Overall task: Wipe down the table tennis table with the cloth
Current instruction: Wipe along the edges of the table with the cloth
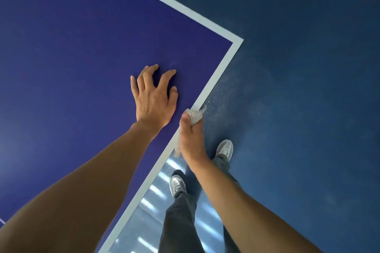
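The blue table tennis table [72, 47] fills the left of the head view, its white border line running to a corner at the upper right. My left hand [154, 98] rests on the table top near the right edge, fingers spread and bent, fingertips on the surface. My right hand [192, 139] grips a bunched light grey cloth [194, 115] against the table's side edge, just right of my left hand. Part of the cloth hangs below my palm. Fine dust specks show in the air off the edge near the cloth.
Dark blue floor [298, 88] lies to the right of the table. My feet in grey shoes [225, 148] and dark trousers stand close to the table's edge. The floor near my feet reflects ceiling lights.
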{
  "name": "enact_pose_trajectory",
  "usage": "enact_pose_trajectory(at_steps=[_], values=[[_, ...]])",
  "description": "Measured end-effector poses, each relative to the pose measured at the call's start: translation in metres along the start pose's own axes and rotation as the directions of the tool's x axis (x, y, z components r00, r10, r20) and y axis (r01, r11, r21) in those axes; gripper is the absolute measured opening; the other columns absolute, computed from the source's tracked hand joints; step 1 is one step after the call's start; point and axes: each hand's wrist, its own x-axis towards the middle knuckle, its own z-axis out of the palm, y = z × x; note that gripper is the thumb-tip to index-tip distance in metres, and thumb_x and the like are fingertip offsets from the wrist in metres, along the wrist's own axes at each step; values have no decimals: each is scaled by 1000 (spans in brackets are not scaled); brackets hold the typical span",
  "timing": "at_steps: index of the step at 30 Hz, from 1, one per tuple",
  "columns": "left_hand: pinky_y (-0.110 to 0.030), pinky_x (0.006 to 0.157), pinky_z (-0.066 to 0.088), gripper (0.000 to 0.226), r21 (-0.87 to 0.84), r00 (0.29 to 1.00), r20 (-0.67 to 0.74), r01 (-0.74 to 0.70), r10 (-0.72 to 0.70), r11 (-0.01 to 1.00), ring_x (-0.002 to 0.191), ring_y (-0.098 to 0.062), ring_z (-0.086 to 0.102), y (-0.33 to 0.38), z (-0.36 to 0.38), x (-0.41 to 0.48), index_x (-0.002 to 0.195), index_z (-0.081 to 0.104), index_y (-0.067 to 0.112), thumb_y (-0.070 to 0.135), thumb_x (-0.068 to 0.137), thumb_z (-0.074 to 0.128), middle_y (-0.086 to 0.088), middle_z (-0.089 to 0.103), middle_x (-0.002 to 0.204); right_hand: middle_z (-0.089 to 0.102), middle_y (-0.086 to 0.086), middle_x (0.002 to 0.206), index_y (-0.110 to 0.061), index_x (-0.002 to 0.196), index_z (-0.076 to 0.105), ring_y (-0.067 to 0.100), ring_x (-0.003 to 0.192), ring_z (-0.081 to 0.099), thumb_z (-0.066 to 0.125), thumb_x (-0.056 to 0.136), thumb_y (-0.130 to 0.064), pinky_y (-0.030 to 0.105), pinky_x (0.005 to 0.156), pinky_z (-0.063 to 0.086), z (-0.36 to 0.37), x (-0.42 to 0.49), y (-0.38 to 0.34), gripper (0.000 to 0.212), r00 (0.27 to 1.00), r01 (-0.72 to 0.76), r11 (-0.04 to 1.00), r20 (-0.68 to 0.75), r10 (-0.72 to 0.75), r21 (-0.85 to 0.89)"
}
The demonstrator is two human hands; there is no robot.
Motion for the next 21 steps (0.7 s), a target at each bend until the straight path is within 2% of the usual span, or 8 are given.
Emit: enact_pose_trajectory(at_steps=[4,7,9,11,13,16,18,21], values=[[-57,126,13,42,10,996,-81,33,-32,999,145,-31,37,1,6,-1,139,57,30,37,99,51,-8,45,150,61,-10,115,-13,136,44,-17,92,61,49,111,-26,2,78,43,-34,92,-65,29,994,36,999,-99,-39,-34],[-57,126,14,41,16,994,-108,32,-30,999,144,-31,39,0,7,0,137,59,29,36,97,51,-8,46,148,61,-6,116,-9,152,36,-11,90,60,50,110,-31,-1,69,42,-43,138,-104,49,975,43,998,-214,-52,-45],[-57,126,14,42,20,994,-105,39,-36,999,143,-32,39,2,8,1,137,59,28,36,97,50,-9,46,147,60,-5,122,-10,158,31,-5,101,63,51,110,-29,-1,73,42,-36,131,-109,56,959,63,998,-277,-63,-10],[-58,125,15,42,28,994,-98,46,-43,999,143,-33,39,4,7,1,137,59,27,36,97,49,-10,45,148,59,-15,123,-19,156,34,-12,112,61,51,110,-23,0,85,43,-25,102,-93,49,953,109,994,-286,-100,16],[-58,125,14,43,35,995,-85,51,-48,998,143,-34,38,5,6,3,137,58,26,36,96,48,-10,44,149,60,-10,135,-26,152,37,-3,125,60,47,111,-23,16,102,48,-16,64,-67,42,983,85,995,-170,-74,58],[-57,126,12,45,44,997,-52,58,-55,997,145,-34,36,5,5,3,138,57,26,37,97,45,-11,43,150,57,8,147,-11,156,34,19,134,57,42,113,-24,43,115,46,-8,43,-48,46,997,-23,997,-68,28,77],[-57,126,11,46,46,998,-43,58,-56,997,146,-34,35,5,4,4,139,56,25,37,96,45,-11,42,150,57,8,145,-8,157,34,13,131,59,43,112,-25,37,112,47,-12,57,-57,48,994,-16,997,-104,25,82],[-58,126,12,45,46,998,-49,45,-43,998,145,-35,36,4,5,3,138,56,25,37,97,46,-12,43,149,58,2,132,-5,154,37,-19,103,59,46,112,-27,3,88,42,-28,109,-90,49,970,42,998,-240,-31,39]])
